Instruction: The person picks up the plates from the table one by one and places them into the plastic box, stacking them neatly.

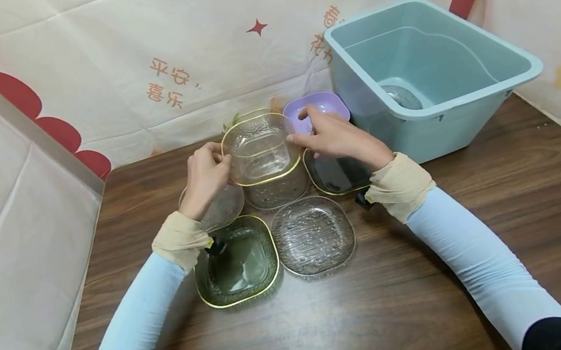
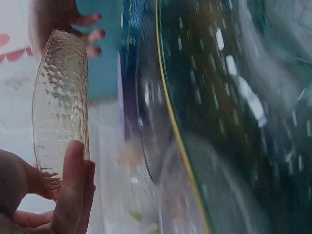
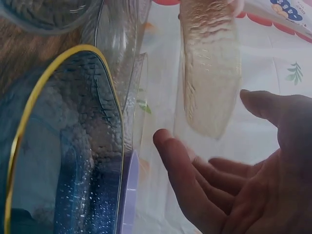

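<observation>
My left hand [image 1: 209, 176] pinches the left side of a clear gold-rimmed dish [image 1: 264, 168], thumb and fingers on opposite sides of its wall. The dish is raised above the table, over another clear dish [image 1: 278, 194]. At its right rim, my right hand [image 1: 337, 136] has its fingers spread; in the right wrist view there is a gap between those fingers and the dish [image 3: 212, 78]. A green gold-rimmed dish [image 1: 241, 296] sits below my left wrist, a clear ribbed dish [image 1: 314, 236] beside it. Under my right hand lies a dark gold-rimmed dish [image 1: 337, 175].
A large light-blue bin [image 1: 405, 135] stands at the back right with a clear item [image 1: 402, 97] inside. Against it sits a purple dish [image 1: 318, 100]. Another clear dish [image 1: 227, 204] lies partly behind my left hand. A cloth backdrop [image 1: 240, 54] rises behind the wooden table [image 1: 335, 324].
</observation>
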The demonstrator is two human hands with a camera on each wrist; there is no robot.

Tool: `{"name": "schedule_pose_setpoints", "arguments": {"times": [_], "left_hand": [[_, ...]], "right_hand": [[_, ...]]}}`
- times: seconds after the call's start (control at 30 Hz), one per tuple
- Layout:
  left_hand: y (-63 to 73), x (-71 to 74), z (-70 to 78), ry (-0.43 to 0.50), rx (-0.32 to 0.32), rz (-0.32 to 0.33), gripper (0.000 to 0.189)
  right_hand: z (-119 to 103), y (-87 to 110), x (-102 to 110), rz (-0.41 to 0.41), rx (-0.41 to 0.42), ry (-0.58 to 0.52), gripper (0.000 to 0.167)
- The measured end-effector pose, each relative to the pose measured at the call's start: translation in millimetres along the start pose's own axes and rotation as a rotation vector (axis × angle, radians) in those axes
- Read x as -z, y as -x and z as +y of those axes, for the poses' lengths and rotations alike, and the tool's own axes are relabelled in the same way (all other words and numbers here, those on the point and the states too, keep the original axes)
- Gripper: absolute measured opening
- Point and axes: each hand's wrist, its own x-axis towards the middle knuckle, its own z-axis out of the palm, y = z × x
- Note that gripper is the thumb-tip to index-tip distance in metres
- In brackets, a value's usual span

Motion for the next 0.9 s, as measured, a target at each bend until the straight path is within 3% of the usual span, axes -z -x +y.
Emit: {"name": "schedule_pose_setpoints", "arguments": {"times": [0.1, 0.2, 0.37, 0.63, 0.9], "left_hand": [[7.6, -8.2, 9.4, 0.0, -0.016, -0.004, 0.029], [13.7, -14.9, 15.3, -0.023, -0.031, -0.004, 0.029], [20.5, -22.0, 21.7, -0.003, -0.029, -0.014, 0.03], [24.4, -25.5, 29.5, 0.016, -0.022, 0.006, 0.029], [23.1, -19.0, 37.9, 0.144, 0.004, -0.031, 0.036]], "right_hand": [[-0.2, 0.6, -1.2, 0.001, -0.057, -0.064, 0.083], [-1.1, 1.2, -2.0, -0.01, -0.098, -0.121, 0.088], [-1.6, 0.6, -1.9, -0.025, -0.115, -0.146, 0.075], [2.3, -1.2, -2.7, -0.038, -0.057, -0.108, 0.047], [1.5, -2.0, -2.9, -0.055, -0.06, -0.209, 0.045]]}}
